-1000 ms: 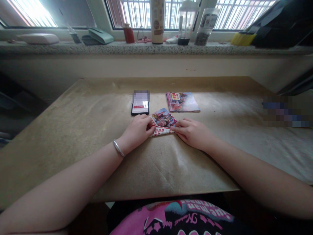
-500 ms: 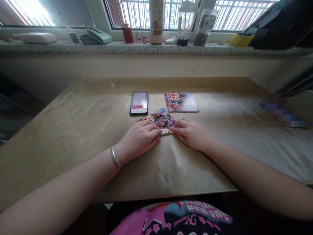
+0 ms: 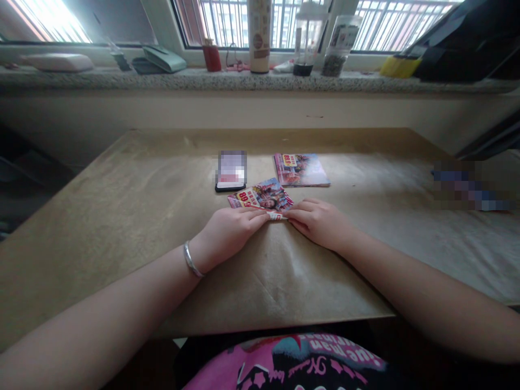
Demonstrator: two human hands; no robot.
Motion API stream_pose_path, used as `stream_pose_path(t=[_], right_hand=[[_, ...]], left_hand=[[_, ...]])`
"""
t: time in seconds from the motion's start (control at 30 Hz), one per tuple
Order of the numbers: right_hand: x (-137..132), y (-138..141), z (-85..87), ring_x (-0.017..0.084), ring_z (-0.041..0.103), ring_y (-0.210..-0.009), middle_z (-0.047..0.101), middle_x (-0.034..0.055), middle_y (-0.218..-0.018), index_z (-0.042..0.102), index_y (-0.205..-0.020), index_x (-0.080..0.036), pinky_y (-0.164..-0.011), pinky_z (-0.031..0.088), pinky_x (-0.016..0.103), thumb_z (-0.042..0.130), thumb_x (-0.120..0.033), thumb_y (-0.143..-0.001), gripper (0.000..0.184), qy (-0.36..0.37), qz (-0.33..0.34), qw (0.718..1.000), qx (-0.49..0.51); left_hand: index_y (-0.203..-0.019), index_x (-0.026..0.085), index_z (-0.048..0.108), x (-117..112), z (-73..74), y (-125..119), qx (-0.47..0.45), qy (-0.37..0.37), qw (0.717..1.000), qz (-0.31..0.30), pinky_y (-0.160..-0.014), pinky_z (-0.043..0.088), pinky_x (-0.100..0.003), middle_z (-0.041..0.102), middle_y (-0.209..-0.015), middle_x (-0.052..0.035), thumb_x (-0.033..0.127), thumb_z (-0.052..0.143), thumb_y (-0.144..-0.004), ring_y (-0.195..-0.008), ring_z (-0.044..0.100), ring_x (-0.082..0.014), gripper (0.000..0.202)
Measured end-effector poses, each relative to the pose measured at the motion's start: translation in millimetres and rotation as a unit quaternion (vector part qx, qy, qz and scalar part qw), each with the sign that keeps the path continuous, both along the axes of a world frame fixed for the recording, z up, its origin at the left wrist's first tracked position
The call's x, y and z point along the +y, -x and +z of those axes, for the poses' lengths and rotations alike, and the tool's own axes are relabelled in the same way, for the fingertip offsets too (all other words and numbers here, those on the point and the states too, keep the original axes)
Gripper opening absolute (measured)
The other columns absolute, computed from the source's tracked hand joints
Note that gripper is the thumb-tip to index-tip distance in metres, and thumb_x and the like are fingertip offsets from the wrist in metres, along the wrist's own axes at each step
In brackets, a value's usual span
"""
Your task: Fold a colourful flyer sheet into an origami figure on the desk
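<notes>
One silver bangle [image 3: 192,260] is worn — with a black, pink-printed top [image 3: 296,362].

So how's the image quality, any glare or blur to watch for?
Head view: daylight blows out the window at upper left; head view: a soft sheen lies on the table between the forearms; head view: coarse pixel blocks hide most of the phone; head view: the nearer printed paper looks slightly soft.

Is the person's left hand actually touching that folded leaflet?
Touching. The head view shows the left hand lying over the near edge of the folded leaflet.
</notes>
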State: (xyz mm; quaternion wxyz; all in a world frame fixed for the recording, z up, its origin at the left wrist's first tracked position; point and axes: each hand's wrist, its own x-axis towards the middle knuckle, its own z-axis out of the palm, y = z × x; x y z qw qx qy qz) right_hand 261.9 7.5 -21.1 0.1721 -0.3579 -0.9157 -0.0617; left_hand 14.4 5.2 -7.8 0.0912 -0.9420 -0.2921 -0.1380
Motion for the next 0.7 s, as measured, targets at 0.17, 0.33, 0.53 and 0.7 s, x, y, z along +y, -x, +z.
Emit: stream_pose_path(t=[0.17, 0.33, 0.53, 0.7], right_hand=[[-1.2, 1.3, 2.3, 0.019, 0.063, -0.088, 0.073, 0.0070, -0.097, 0.072, -0.106, -0.020, -0.078, 0.048, 0.031, 0.051, -0.022, -0.093, 0.025, 0.007, -0.003, 1.000, -0.009], [-1.3, 1.7, 2.3, 0.020, 0.063, -0.088, 0.073, 0.0078, -0.095, 0.072, -0.105, -0.019, -0.077, 0.048, 0.032, 0.049, -0.022, -0.094, 0.026, 0.012, -0.005, 1.000, -0.005], [-2.2, 0.9, 3.3, 0.019, 0.062, -0.088, 0.071, 0.0062, -0.094, 0.073, -0.105, -0.021, -0.078, 0.047, 0.030, 0.049, -0.023, -0.094, 0.026, 0.020, -0.007, 1.000, -0.010], [-3.1, 1.5, 4.7, 0.019, 0.060, -0.086, 0.070, 0.0066, -0.093, 0.073, -0.103, -0.021, -0.077, 0.046, 0.030, 0.050, -0.022, -0.093, 0.026, 0.028, -0.011, 0.999, -0.010]], left_hand=[[-0.116, 0.014, 0.062, -3.4, 0.4, -2.1, 0.022, -0.003, 0.999, 0.025, -0.075, 0.059, -0.032, 0.070, -0.114, -0.0084, 0.009, 0.047, -0.092, -0.096, 0.070, -0.0210, 0.029], [-0.116, 0.015, 0.062, -3.4, 0.2, -2.1, 0.021, -0.004, 0.999, 0.032, -0.076, 0.058, -0.030, 0.070, -0.114, -0.0074, 0.010, 0.046, -0.093, -0.096, 0.069, -0.0201, 0.028], [-0.115, 0.016, 0.062, -1.8, 0.9, -3.0, 0.032, 0.003, 0.999, 0.037, -0.074, 0.058, -0.031, 0.070, -0.113, -0.0064, 0.010, 0.048, -0.092, -0.094, 0.069, -0.0209, 0.028], [-0.114, 0.017, 0.062, -1.5, 2.3, -3.4, 0.039, 0.005, 0.998, 0.044, -0.071, 0.056, -0.028, 0.070, -0.112, -0.0068, 0.011, 0.048, -0.092, -0.093, 0.069, -0.0201, 0.027]])
